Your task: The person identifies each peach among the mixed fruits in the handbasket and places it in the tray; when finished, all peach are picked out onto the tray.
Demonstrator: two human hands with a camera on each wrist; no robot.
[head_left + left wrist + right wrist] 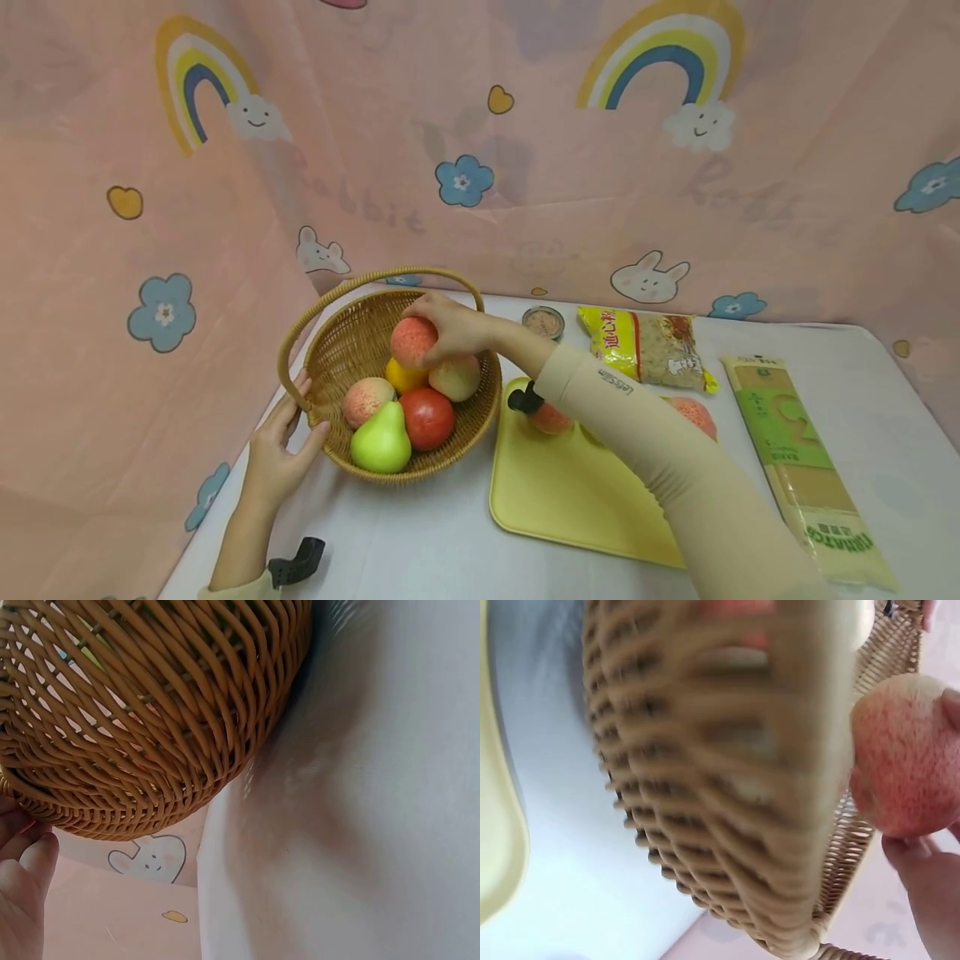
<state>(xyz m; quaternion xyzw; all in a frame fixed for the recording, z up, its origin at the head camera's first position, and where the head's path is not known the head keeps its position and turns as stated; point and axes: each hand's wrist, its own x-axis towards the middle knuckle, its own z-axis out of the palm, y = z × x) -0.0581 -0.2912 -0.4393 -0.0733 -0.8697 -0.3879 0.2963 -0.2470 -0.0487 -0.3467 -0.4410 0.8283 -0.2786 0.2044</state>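
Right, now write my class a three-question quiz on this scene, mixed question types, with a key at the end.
1. In the head view, which hand holds a round, pink-red speckled fruit?
2. True or false: the shiny red round fruit sits in the round brown wicker basket, beside the smooth green pear.
3. In the head view, what lies to the right of the yellow rectangular tray?
a) the basket
b) the pear
c) a long, flat, green-and-tan packet

Key:
1. The right hand
2. True
3. c
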